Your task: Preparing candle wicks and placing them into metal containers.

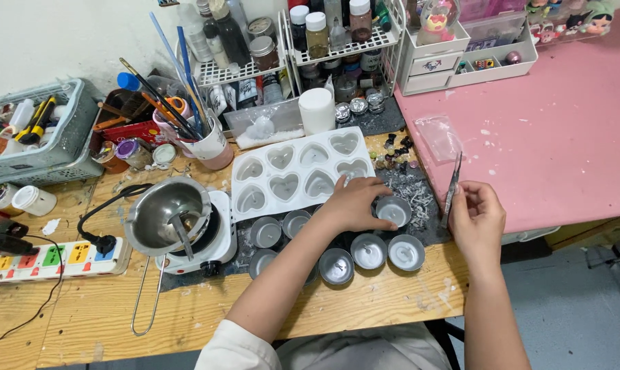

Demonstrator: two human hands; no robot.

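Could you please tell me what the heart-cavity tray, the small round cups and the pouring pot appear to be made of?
The white heart-cavity tray looks like matte silicone: soft rounded edges, no shine. The small round cups, one steadied by the left hand, look like thin grey metal with pale, wax-like fill. The pouring pot appears to be steel: bright reflections, wire handle. The right hand holds slim shiny tweezers, probably metal.

Silver round metal cups [369,251] with white wax inside. White heart-shaped mould tray [297,171]. Silver metal tweezers [452,186]. Brown wooden counter [91,308] with white spots. Pink counter [563,130], also spotted white. Shiny silver melting pot [167,214] on a white round heater [217,241]. White power strip [49,257] with red, yellow, green, orange and blue squares. Grey plastic basket [63,144]. White sleeve [231,346].
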